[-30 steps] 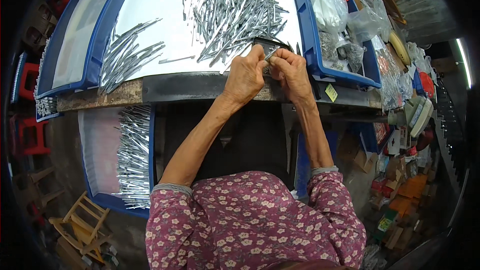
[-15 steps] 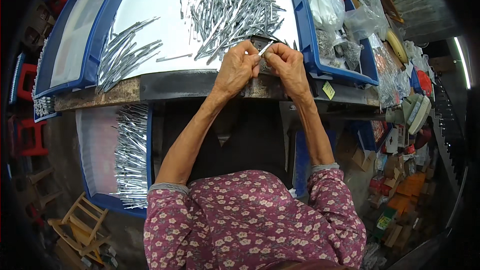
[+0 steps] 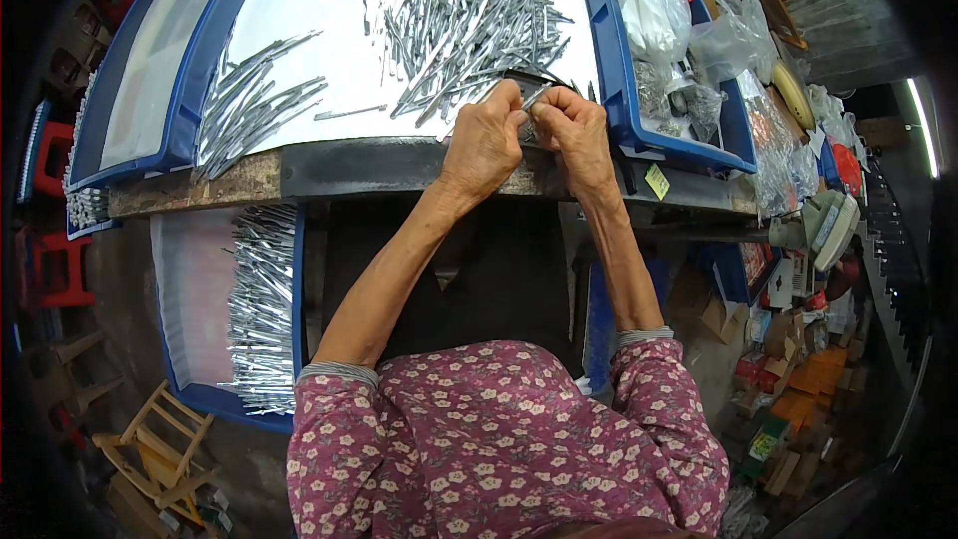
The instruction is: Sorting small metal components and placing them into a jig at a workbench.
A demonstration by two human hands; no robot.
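Both hands, left hand (image 3: 486, 143) and right hand (image 3: 572, 130), are pinching one metal strip (image 3: 535, 97); beyond the fingers a loose pile (image 3: 469, 30) is waiting, sorted strips (image 3: 261, 304) lying below.

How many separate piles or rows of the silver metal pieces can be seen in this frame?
3. A loose heap lies on the white table ahead of the hands; a smaller bundle lies left on it; a row fills the blue tray below the bench. More may be hidden.
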